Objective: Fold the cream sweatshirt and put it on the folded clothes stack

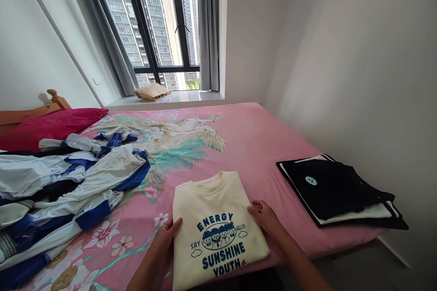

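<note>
A cream T-shirt (218,200), folded into a neat rectangle with blue "ENERGY SUNSHINE YOUTH" print facing up, sits at the near edge of the bed, collar pointing away from me. My left hand (168,233) grips its left side, thumb on top and the other fingers partly hidden at the edge. On the opposite side, my right hand (266,217) pinches the right edge, fingers curled.
The bed (249,136) has a pink floral sheet. Rumpled white and blue clothes (85,182) lie left, by a red pillow (51,125). Folded black and white clothes (334,188) are stacked right. A tan bundle (152,91) rests on the windowsill (194,96).
</note>
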### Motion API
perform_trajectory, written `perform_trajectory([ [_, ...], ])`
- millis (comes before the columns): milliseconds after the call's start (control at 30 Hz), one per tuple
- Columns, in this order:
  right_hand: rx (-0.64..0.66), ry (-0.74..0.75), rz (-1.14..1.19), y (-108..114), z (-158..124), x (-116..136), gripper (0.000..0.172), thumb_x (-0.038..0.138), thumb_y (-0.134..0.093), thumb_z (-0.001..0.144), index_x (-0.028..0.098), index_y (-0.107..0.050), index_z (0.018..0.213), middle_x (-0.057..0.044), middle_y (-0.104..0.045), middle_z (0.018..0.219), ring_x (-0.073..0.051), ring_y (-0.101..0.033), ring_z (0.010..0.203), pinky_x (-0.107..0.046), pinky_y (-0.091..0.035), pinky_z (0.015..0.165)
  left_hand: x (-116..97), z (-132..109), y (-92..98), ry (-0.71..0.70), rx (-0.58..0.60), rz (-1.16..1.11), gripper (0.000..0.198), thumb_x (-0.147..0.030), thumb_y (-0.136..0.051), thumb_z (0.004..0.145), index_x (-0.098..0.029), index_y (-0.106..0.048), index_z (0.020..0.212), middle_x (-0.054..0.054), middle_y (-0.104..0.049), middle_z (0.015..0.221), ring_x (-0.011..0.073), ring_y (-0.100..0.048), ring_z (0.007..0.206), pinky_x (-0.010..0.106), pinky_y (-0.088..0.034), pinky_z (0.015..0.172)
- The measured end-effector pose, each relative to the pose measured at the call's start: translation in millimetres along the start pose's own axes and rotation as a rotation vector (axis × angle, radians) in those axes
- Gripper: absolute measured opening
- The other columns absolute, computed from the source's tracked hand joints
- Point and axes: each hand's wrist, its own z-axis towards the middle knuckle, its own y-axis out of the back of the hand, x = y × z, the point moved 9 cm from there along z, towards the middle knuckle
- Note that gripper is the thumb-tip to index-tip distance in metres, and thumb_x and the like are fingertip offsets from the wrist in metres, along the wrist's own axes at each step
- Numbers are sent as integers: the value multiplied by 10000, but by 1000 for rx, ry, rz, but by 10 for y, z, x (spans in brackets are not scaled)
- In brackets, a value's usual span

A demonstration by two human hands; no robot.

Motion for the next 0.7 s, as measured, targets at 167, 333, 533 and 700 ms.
perform_trajectory([
  [167, 62, 33, -7, 105, -649, -234, 359, 514, -578, 715, 172, -626, 813, -59, -673, 811, -216, -616, 792, -298, -475, 714, 528, -148, 568, 8, -22, 197, 470, -460, -840, 489, -155, -633, 781, 30, -676, 622, 204, -656, 614, 272, -511, 529],
  [333, 25, 10, -105, 138, -948, -327, 359, 541, -547, 723, 187, -536, 669, 9, -553, 599, -158, -524, 609, -259, -421, 574, 747, -396, 838, -49, -134, 465, 459, -561, -752, 578, -164, -659, 788, 23, -653, 689, 140, -615, 595, 170, -419, 414],
  [533, 66, -63, -66, 76, -969, -254, 345, 540, -558, 730, 196, -536, 734, 35, -499, 560, -109, -449, 493, -208, -350, 432, 744, -584, 641, 46, -208, 413, 602, -554, -755, 579, -160, -618, 1012, 81, -654, 889, 154, -632, 530, 213, -434, 373],
  [700, 140, -130, 38, -56, -927, -203, 345, 524, -589, 711, 191, -527, 775, 33, -518, 588, -85, -435, 450, -176, -324, 365, 811, -607, 482, 103, -152, 282, 560, -527, -744, 624, -166, -593, 1024, 102, -663, 998, 170, -664, 598, 223, -455, 430],
])
